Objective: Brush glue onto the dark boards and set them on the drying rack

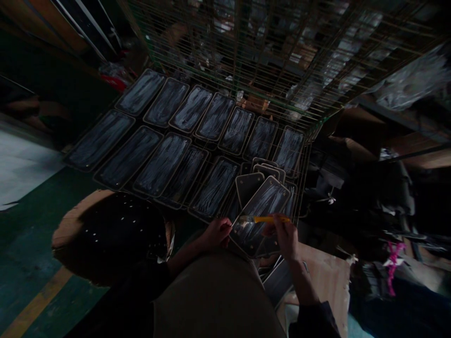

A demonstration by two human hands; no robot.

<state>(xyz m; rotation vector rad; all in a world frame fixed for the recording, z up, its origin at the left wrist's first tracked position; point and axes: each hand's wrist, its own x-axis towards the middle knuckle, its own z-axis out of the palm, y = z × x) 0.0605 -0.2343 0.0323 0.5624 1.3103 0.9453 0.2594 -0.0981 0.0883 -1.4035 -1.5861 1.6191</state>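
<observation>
My right hand [286, 235] is closed round the yellow handle of a paintbrush [262, 219]. The bristles rest on the lower left part of a dark rectangular panel [265, 202] with rounded corners, small holes and streaky whitish smears. At that panel's left edge, my left hand [220, 231] is closed, its fingers gripping the rim. The panel lies tilted over a small stack of similar dark panels [250, 183]. Beyond my hands, several smeared panels [162, 164] lie side by side in two rows on a wire rack.
A wire mesh cage [268, 56] rises behind the rows, with clear plastic wrapping around it. To the left a round dark object with small bright spots [123, 230] sits on cardboard [65, 234]. Brown board [324, 272] lies at lower right, near more dark panels [282, 281].
</observation>
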